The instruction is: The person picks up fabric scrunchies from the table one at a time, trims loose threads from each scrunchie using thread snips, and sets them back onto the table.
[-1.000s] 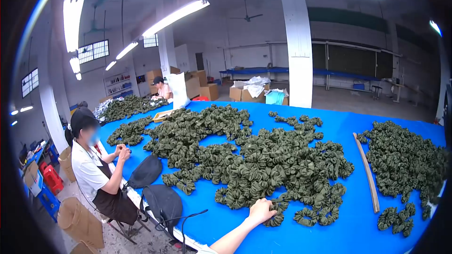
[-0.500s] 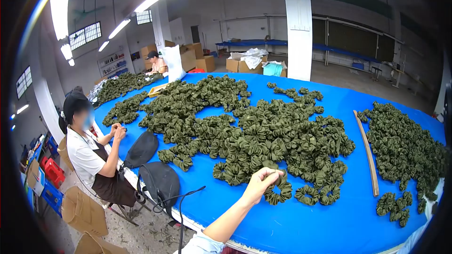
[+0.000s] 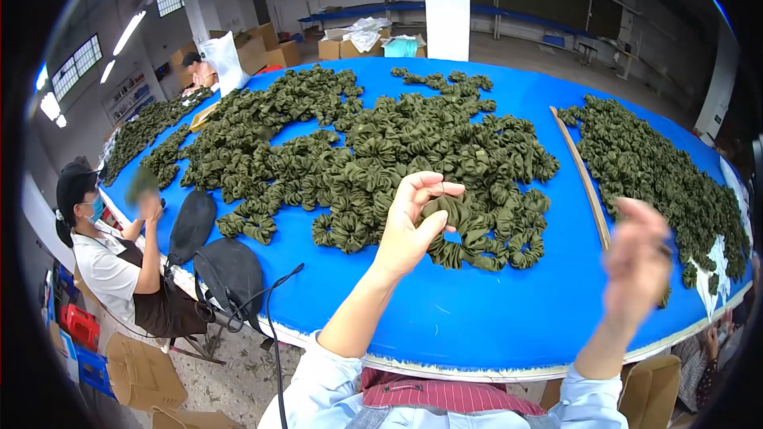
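Observation:
My left hand (image 3: 412, 226) pinches a dark green scrunchie (image 3: 455, 218) between thumb and fingers, raised over the front of the pile. Off to the right, above the blue table cover, my right hand (image 3: 634, 266) is smeared by motion, so its fingers cannot be made out. Beyond my left hand spreads a large heap of matching green scrunchies (image 3: 413, 135). A second heap of scrunchies (image 3: 652, 167) lies nearer my right hand, partly hidden behind it.
A wooden stick (image 3: 582, 175) lies between the two heaps on the blue cover (image 3: 445, 326). Two black cushion-like pads (image 3: 229, 270) and a black cable (image 3: 274, 310) are at the left edge. A co-worker (image 3: 107, 258) sits there; another person (image 3: 199, 73) is farther back.
My view has shifted, and the table sits higher and farther left. My left hand has lifted its scrunchie up from the pile's front edge. My right hand has come into view.

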The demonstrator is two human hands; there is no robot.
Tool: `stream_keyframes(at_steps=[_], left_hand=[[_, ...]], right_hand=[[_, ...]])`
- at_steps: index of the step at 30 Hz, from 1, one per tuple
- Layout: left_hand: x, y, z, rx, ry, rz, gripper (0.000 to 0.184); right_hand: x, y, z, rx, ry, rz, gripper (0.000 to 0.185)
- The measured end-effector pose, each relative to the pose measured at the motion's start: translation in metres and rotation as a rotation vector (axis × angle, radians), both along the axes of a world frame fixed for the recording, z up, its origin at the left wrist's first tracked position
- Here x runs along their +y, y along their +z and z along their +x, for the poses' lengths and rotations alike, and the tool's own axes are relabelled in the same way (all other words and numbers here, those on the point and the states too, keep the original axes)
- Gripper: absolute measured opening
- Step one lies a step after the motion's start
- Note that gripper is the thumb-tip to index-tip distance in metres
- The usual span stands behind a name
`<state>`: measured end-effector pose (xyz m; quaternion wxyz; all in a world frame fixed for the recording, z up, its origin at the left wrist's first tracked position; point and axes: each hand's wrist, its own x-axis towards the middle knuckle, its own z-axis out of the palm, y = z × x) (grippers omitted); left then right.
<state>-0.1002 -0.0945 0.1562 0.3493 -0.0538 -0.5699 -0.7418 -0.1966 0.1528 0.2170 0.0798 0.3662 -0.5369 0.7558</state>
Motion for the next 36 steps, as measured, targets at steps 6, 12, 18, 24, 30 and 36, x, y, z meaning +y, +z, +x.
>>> stream_keyframes(at_steps=[6,12,18,24,30,36], left_hand=[[0.009,0.008,-0.001,-0.077,-0.056,-0.177,0.047],[0.018,0.006,0.0,-0.112,-0.078,-0.258,0.053],[0.022,0.009,0.0,-0.123,-0.069,-0.332,0.055],[0.022,0.006,-0.002,-0.123,-0.049,-0.417,0.056],[0.024,0.008,-0.003,-0.115,-0.026,-0.438,0.056],[0.025,0.008,-0.005,-0.115,-0.014,-0.5,0.057]], right_hand=[[-0.068,-0.03,0.0,0.028,0.224,0.37,0.029],[-0.08,-0.033,0.001,0.309,0.092,0.515,0.02],[-0.081,-0.025,-0.001,0.371,0.06,0.575,0.014],[-0.079,-0.026,-0.003,0.399,0.06,0.599,0.013],[-0.074,-0.022,-0.003,0.393,0.022,0.618,0.013],[-0.073,-0.021,-0.004,0.413,0.013,0.628,0.013]])
